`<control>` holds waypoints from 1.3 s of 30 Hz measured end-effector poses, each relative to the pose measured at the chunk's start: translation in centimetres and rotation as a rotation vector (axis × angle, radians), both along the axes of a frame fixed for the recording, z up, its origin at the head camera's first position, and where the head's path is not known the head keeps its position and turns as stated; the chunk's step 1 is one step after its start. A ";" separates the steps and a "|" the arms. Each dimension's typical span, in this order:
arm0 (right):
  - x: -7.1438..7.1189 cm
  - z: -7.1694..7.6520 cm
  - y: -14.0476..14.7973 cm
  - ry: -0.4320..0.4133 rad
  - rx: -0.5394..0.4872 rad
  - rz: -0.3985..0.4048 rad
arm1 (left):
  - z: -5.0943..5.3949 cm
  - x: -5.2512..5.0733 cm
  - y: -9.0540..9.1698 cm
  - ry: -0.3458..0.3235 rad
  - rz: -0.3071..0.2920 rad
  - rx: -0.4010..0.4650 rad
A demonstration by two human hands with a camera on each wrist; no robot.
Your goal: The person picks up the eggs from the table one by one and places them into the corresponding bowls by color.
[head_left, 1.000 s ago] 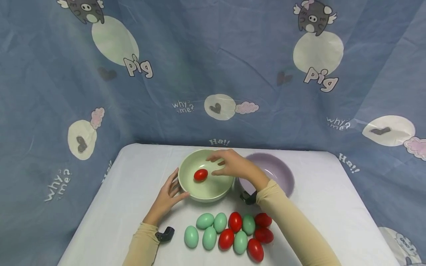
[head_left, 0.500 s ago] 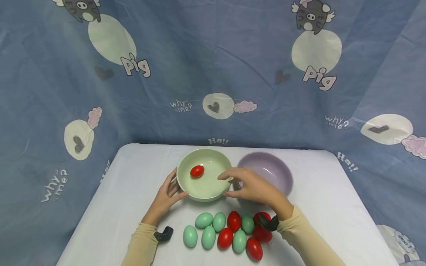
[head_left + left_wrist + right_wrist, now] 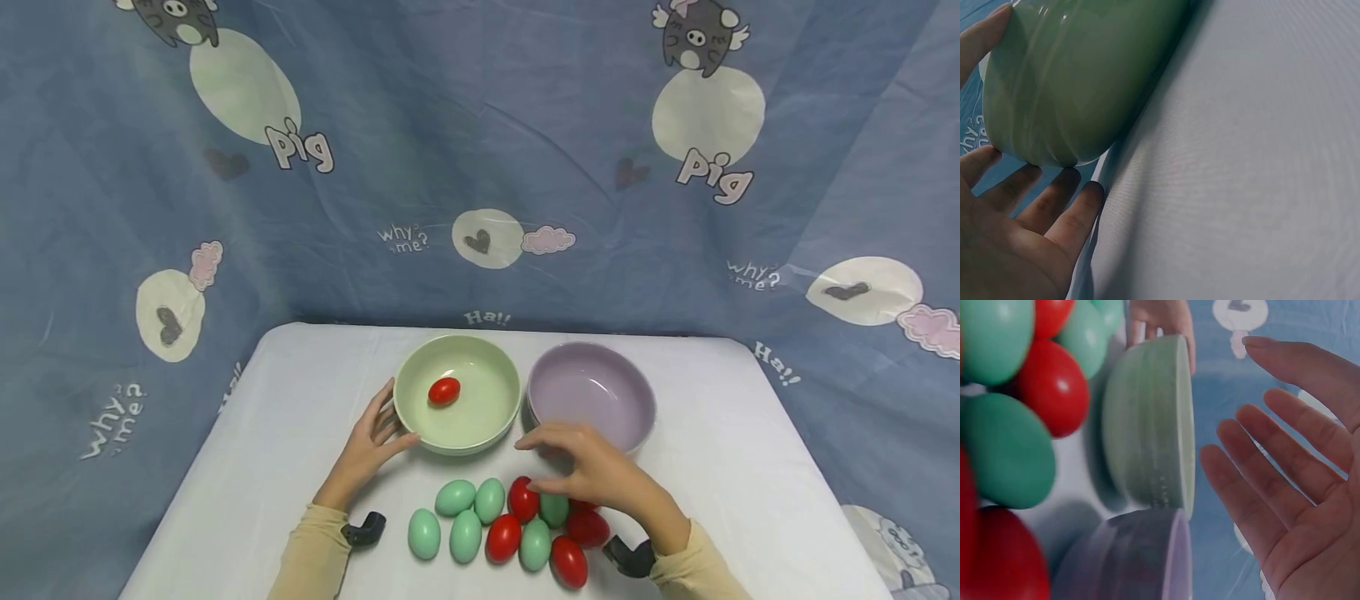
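A light green bowl (image 3: 483, 412) stands on the white table with one red egg (image 3: 444, 391) in it. My left hand (image 3: 366, 452) is at the bowl's left side; in the left wrist view its spread, nearly straight fingers (image 3: 1063, 194) touch the green wall, the thumb apart from them. My right hand (image 3: 592, 468) holds nothing. It hovers with thumb and fingers parted between the purple bowl (image 3: 592, 379) and the group of eggs, covering part of them. Red eggs (image 3: 503, 538) and green eggs (image 3: 466, 537) lie loose in front of the bowls.
The purple bowl stands close to the right of the green one. Both are near the back of the white-covered table (image 3: 300, 375). A blue printed cloth (image 3: 375, 167) hangs behind. Black cameras are strapped to the wrists.
My right hand has come from over the green bowl, back and to the right, toward the loose eggs. The red egg in the green bowl shifted slightly. My left hand stays at the bowl.
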State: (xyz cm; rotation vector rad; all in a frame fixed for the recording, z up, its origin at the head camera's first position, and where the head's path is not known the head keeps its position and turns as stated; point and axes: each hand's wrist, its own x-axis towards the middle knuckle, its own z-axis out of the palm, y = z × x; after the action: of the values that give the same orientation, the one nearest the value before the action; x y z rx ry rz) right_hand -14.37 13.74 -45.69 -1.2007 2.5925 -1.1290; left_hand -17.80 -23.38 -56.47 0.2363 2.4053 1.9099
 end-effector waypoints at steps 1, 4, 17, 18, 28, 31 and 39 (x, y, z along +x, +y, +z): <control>0.4 -0.3 0.2 -0.008 -0.010 0.000 | 0.0 0.0 0.0 -0.001 -0.004 -0.004; 1.6 -1.1 0.8 -0.070 -0.049 -0.005 | 0.1 0.2 0.0 -0.013 -0.002 -0.008; 6.5 -4.4 3.2 -0.100 -0.040 -0.043 | 0.0 0.1 0.1 -0.004 -0.016 -0.003; 6.8 -4.5 3.4 -0.130 -0.028 -0.047 | 0.1 0.1 0.1 -0.005 -0.012 -0.006; 9.1 -5.0 4.0 -0.431 0.105 -0.123 | 0.3 0.2 0.1 -0.023 -0.002 -0.002; 9.7 -5.5 4.1 -0.351 0.111 -0.103 | 0.2 0.2 0.1 -0.021 -0.008 0.000; 10.3 -6.8 3.9 -0.102 0.220 -0.144 | 0.2 0.3 0.1 -0.026 -0.012 0.010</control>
State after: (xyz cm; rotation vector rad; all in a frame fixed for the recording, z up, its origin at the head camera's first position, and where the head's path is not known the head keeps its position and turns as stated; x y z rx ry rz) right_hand -4.05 17.61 -52.49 -0.9014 2.6751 -0.8708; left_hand -17.54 -23.28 -56.27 0.2248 2.3723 1.9087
